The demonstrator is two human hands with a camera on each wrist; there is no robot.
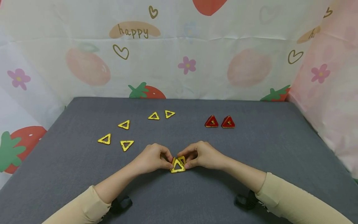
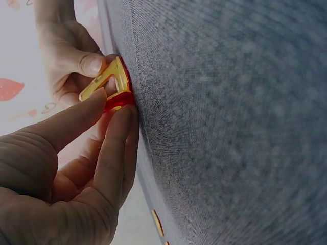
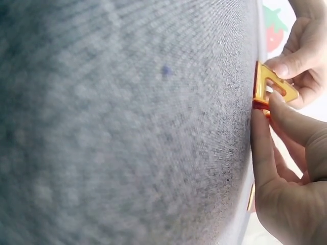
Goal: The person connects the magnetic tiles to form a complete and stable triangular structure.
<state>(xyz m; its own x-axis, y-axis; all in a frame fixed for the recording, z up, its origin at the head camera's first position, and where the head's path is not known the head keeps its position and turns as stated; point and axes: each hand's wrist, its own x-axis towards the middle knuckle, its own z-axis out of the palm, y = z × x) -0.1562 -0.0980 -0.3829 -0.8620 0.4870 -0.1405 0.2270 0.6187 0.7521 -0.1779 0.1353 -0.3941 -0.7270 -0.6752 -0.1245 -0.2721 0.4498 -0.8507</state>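
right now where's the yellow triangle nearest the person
In the head view, below centre, the yellow triangle sits between the left hand and right hand.

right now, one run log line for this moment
left hand: pinches triangle assembly; right hand: pinches same; yellow triangles: five, loose; red pieces: two

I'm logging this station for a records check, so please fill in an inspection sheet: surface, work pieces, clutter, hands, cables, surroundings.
Surface: grey tabletop with a woven, cloth-like texture.
Work pieces: yellow triangle group between the hands, red showing along its edges; five loose yellow triangles farther back, mostly leftward; two red triangular pieces at back right.
Clutter: nothing seen.
Hands: left hand and right hand pinch the group from opposite sides; a dark device sits at each wrist.
Cables: nothing seen.
Surroundings: printed curtain behind and at both sides, with strawberries, flowers and hearts.
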